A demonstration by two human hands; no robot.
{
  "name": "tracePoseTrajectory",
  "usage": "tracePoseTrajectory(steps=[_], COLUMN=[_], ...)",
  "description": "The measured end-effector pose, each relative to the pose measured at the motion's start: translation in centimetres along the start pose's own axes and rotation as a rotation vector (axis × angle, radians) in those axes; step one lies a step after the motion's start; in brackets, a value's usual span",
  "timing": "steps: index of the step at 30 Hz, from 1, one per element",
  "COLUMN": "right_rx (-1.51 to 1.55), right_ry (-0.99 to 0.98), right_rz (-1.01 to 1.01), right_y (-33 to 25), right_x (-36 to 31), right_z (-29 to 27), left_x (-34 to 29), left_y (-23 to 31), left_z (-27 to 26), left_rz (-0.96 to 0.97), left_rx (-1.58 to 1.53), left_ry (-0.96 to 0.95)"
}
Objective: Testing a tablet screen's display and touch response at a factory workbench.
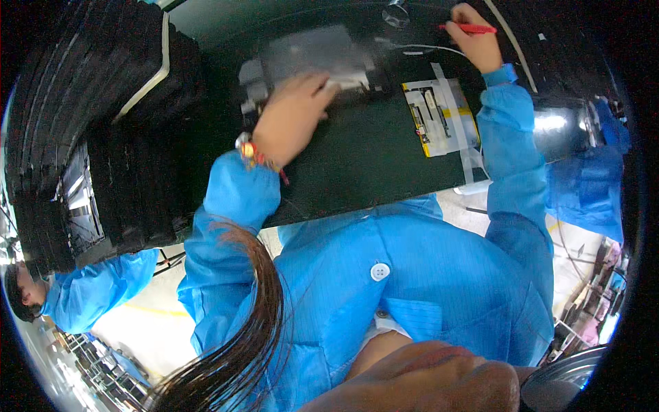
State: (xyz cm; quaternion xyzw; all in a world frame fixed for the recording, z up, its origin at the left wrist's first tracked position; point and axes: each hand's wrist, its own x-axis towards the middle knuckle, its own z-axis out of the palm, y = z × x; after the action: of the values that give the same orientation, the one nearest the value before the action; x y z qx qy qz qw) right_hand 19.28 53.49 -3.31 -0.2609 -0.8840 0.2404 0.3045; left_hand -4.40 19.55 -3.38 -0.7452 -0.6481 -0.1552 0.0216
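My left hand lies on the near edge of a flat grey metal device, fingers curled over it; the device is blurred. There is a red-beaded band on that wrist. My right hand is far out at the top right, pinching a thin red pen-like tool. A white cable runs from the device toward the right hand. Both arms are in blue coat sleeves and reach over a dark green mat.
A yellow card with white tape strips is stuck to the mat between my hands. A small round clear piece sits at the far edge. Tall stacks of black trays stand left. Another person in blue is at lower left.
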Motion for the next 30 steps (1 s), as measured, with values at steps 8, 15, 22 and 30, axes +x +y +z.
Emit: tracePoseTrajectory(steps=[8,15,22,30], right_rx=[0.633,0.331,0.013,-0.013], right_ry=[-0.223,0.002,0.019,-0.085], right_rz=[0.029,0.107,0.077,0.036], right_y=[-9.4,-6.5,-7.8,-7.4], right_x=[4.4,9.3,11.3,12.4], right_z=[11.8,16.6,17.6,17.2], left_x=[6.4,7.9,8.5,8.9], left_y=[-8.9,-13.1,-14.4,-15.1], left_z=[2.7,3.8,2.9,2.7], left_rz=[-0.084,-0.103,-0.152,-0.111], left_rx=[0.080,0.136,0.088,0.109], left_ry=[0.138,0.199,0.158,0.193])
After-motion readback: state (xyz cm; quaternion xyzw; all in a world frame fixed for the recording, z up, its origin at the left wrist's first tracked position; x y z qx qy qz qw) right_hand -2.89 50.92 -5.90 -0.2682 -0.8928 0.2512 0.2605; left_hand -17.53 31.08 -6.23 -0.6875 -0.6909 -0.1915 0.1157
